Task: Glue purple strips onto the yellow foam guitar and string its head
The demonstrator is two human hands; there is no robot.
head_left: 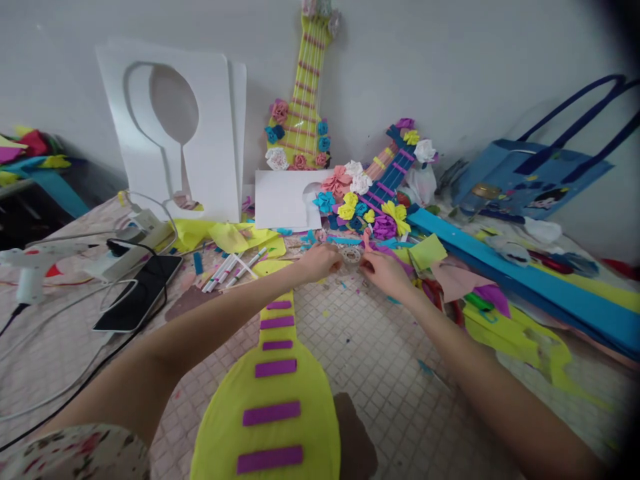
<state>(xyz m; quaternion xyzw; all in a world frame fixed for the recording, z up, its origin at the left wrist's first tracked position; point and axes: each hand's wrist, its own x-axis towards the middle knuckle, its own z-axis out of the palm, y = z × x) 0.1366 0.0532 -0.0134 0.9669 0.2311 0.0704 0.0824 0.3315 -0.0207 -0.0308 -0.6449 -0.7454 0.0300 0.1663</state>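
Note:
My left hand (323, 262) and my right hand (384, 270) are close together at the far side of the table, fingers pinched. Between them is a small whitish ring-shaped coil (351, 255), which looks like string; both hands' fingers are at its edges. Its exact kind is too small to make out. Below my left forearm lies a yellow paper-covered lute shape (270, 413) with purple strips across its neck and body. The forearm hides part of its neck.
Markers (227, 272), a phone (140, 293), a power strip (133, 250) with cables and a glue gun (37, 267) lie left. Decorated paper instruments (300, 127) and white cut-out boards (213, 133) lean at the back. Right are paper scraps (520, 333), blue strips (500, 267) and a bag (530, 177).

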